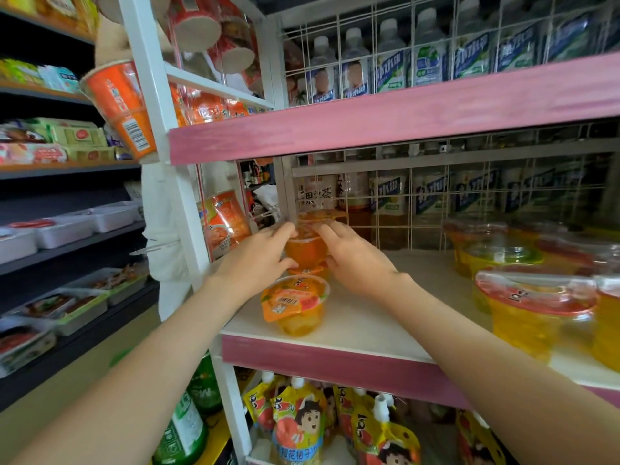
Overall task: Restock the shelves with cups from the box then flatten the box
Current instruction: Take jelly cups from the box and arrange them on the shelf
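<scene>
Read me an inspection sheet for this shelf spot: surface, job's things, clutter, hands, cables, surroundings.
Surface: white shelf board, pink front edge.
Job's things: top cup stacked on another at the back left; front cup before them; yellow cups at right; box not seen.
Clutter: nothing seen.
Hands: left hand and right hand both grip the top cup.
Cables: nothing seen.
Surroundings: bottles behind wire grid; pouches on the shelf below.
</scene>
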The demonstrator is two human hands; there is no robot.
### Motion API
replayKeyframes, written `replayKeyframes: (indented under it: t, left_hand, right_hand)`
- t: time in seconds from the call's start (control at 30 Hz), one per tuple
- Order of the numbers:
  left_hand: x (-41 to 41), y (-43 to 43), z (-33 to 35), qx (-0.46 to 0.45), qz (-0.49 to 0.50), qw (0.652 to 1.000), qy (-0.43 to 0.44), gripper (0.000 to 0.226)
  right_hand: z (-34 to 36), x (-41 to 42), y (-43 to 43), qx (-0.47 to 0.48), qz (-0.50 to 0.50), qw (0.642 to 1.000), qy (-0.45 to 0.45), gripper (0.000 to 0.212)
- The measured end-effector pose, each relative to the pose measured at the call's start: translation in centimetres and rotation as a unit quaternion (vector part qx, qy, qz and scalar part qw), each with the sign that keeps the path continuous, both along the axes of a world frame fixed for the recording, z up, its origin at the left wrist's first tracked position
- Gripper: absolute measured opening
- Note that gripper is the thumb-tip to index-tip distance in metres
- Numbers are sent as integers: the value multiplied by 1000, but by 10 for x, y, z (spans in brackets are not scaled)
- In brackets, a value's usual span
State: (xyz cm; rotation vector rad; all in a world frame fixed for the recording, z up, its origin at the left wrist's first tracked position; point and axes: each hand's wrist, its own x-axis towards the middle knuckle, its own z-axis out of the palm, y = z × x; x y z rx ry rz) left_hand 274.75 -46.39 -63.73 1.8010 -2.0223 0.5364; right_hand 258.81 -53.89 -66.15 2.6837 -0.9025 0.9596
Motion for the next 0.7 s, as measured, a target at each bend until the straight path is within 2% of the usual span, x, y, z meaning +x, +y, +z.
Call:
replayKeyframes:
  t: [0.2,0.37,0.43,0.5,0.6,0.7]
  left_hand:
    - [-9,4,1,15,21,999,45,48]
    - [-23,41,4,-61,31,997,24,53]
    - [-32,74,-6,-86,30,996,12,48]
    - [-36,116,-23,-109,38,993,-16,44]
    - [-26,187,-61,-102,63,993,-14,37]
    - [-8,266,-99,-49,131,990,8,33]
  right_hand:
    - [2,-8,15,-14,-8,1000,16,59]
    - [-2,-27,55,-41,23,998,-51,57]
    - [-13,-33,81,-81,49,990,-100,54]
    - [-29,-33,109,-80,87,985,-129,53]
    - [-59,-19,154,-43,162,978,-123,54]
    - [-87,9,199,-15,250,963,-95,49]
